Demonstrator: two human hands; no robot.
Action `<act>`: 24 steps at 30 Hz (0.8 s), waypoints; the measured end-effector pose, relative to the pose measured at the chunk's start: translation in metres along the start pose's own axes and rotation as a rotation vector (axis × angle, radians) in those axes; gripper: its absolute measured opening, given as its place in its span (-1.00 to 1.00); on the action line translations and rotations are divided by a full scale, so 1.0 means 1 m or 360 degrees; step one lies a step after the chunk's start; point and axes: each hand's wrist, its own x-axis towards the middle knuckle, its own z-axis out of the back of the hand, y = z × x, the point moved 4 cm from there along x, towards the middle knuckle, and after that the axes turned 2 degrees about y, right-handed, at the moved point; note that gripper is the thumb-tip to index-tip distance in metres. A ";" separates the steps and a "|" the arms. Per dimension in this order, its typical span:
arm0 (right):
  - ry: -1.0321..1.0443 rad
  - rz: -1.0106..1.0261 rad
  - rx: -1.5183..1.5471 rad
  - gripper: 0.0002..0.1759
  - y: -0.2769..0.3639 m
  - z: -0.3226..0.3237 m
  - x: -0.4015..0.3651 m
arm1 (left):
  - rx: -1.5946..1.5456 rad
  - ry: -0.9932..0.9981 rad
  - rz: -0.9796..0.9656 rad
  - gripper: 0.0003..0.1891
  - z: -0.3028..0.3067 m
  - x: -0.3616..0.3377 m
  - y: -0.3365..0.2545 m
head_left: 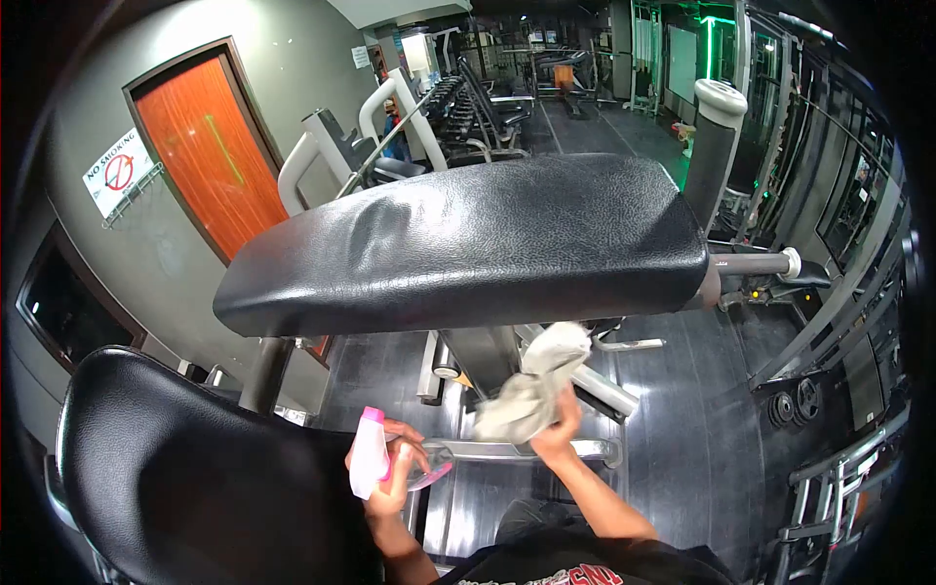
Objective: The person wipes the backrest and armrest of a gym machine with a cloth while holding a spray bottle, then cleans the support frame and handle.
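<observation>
My left hand point(398, 472) is wrapped round a spray bottle point(370, 456) with a white and pink head and a clear body, held low near the black seat pad point(195, 468). In my right hand point(560, 427) is a pale cloth point(526, 398), bunched and hanging to the left, its edges slightly blurred. The cloth is just below the front edge of a long black padded bench point(468, 244). Light glares off the bench's creased, leather-like cover.
A metal frame bar point(507, 450) runs below my hands. To the right a padded post point(715, 146) rises beside the bench. Weight plates point(807, 400) rest at the far right. Behind stand a dumbbell rack point(448, 107) and an orange-brown door point(200, 146).
</observation>
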 end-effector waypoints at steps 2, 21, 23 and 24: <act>0.0445 0.0606 -0.0518 -0.44 0.044 -0.036 0.046 | -0.0175 0.0116 0.0024 -0.80 0.000 0.002 -0.005; 0.1701 0.0210 -0.0945 -0.66 -0.119 -0.042 -0.190 | -0.0120 0.0224 0.0099 -0.80 0.007 -0.005 0.015; 0.1810 0.0189 -0.0972 -0.63 -0.120 -0.030 -0.199 | -0.0098 0.0240 0.0103 -0.81 0.007 -0.004 0.014; 0.1922 0.0185 -0.1000 -0.59 -0.121 -0.026 -0.204 | -0.0107 0.0218 0.0117 -0.82 0.007 -0.003 0.014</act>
